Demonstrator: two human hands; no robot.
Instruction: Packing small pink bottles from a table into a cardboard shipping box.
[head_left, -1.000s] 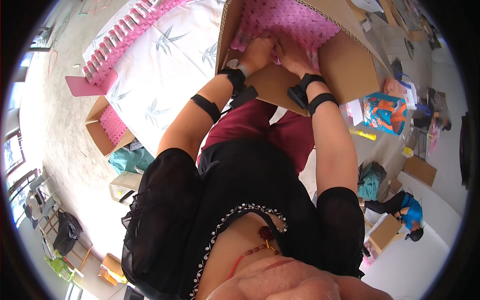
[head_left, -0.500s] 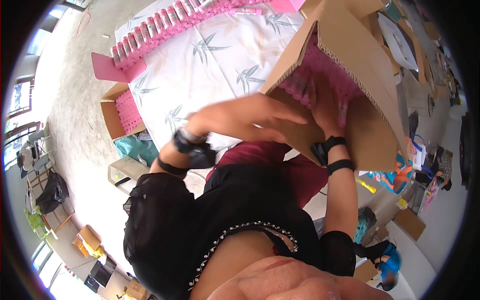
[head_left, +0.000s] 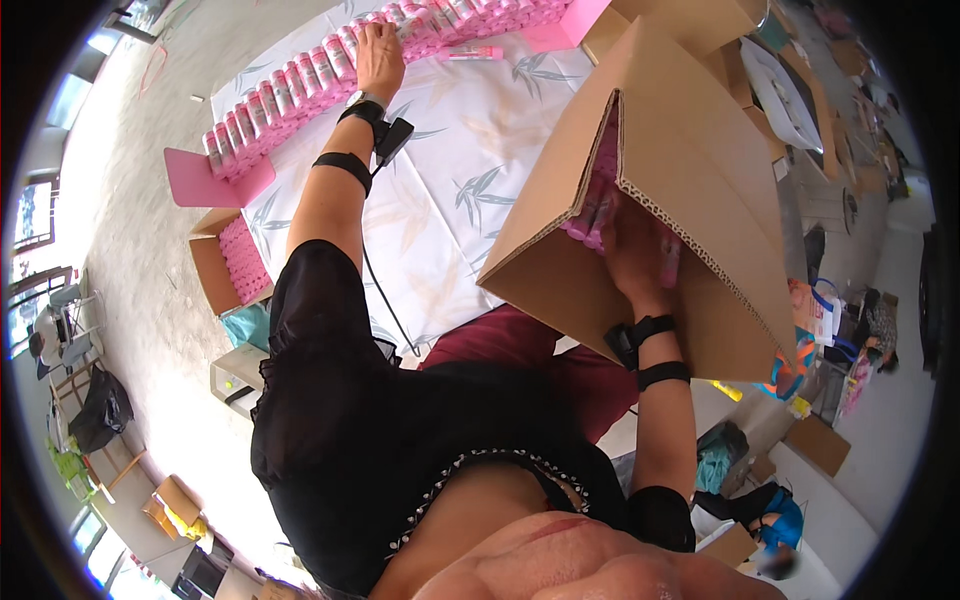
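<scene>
Reaching far out across the leaf-printed cloth (head_left: 450,170) on the desk, the left hand (head_left: 380,55) now rests on the long row of pink tubes (head_left: 300,85), where a second ago both hands were together at the mouth of the big cardboard box (head_left: 690,200). The fingers curl over one or two tubes near the row's middle, though whether they grip or only touch I cannot tell. To my eye the move means a fresh batch is being fetched while the box is kept in place.

The right hand (head_left: 635,255) stays inside the tilted box, pressed against the pink tubes already stacked (head_left: 600,200) in there; its fingers are hidden by the corrugated flap, so their hold cannot be read. One loose tube (head_left: 470,52) lies apart on the cloth just beside the row. Down on the floor to the left, a smaller open carton (head_left: 225,265) stands tightly packed with more pink tubes.
</scene>
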